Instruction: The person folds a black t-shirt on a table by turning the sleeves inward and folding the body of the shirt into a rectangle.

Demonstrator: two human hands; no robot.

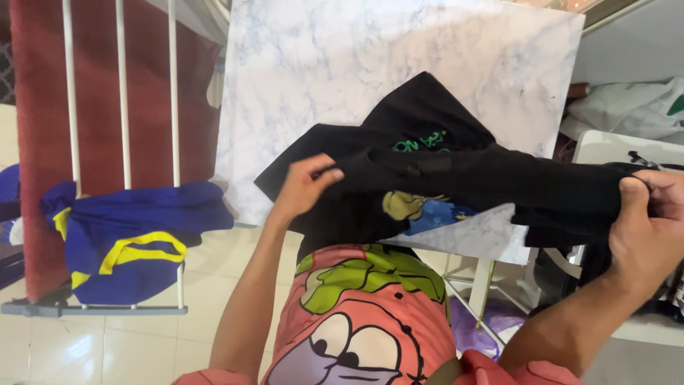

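Looking down from the head camera: nearest is the person's own pink cartoon-print shirt (356, 321), filling the bottom centre. Both forearms rise from it

Right hand (648, 228) sits at the right edge, fingers clenched around one end of a black garment (456, 178). Left hand (306, 185) is left of centre, thumb and fingers pinched on the other end of the same cloth. Garment is stretched roughly level between the two hands, lifted off the surface in the middle, with a folded band running across. Green print shows on its upper part, a yellow and blue cartoon print on the lower part that hangs toward the shirt

Under and behind it: marble-pattern table (320, 64), white with grey-blue veins. The garment's far peak and left corner lie on the tabletop; near edge overhangs

Left side, on the tiled floor (128, 342): white drying rack (121, 93) with vertical bars, a blue garment with yellow trim (135, 235) draped over its lower end. Dark red rug (39, 142) behind the rack

Far right: white bags (627, 107) beyond the table corner, a white surface (613, 146) just below them
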